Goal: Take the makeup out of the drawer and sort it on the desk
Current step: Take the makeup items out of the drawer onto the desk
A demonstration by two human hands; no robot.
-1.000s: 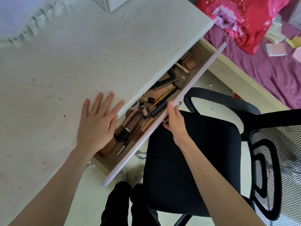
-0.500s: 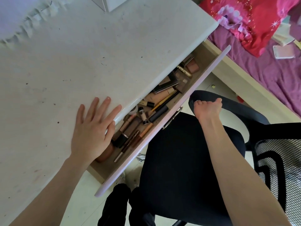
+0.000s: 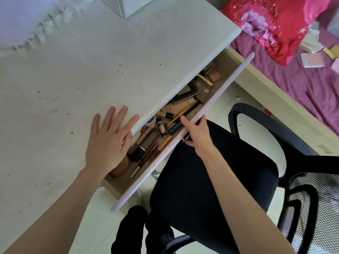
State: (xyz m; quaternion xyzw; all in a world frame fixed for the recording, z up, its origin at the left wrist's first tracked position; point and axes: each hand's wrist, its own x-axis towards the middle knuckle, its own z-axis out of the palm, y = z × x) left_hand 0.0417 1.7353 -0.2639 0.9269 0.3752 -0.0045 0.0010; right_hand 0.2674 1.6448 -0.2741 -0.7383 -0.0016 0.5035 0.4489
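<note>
left hand flat on desk edge, fingers spread straight, holding nothing. right of it, drawer pulled partway out under desktop, makeup crammed inside: pencils, brushes, tubes, flat compacts, round brown pot at near end. looks light, hard plastic, slick little cylinders, probably roll easy; compacts likely crack if dropped. I'd pinch tubes mid-barrel, lift compacts by edges. right hand over drawer front, thumb reaching in over the dark pencil, fingers curled round the front panel.

Matt speckled desk, mesh chair back
</note>
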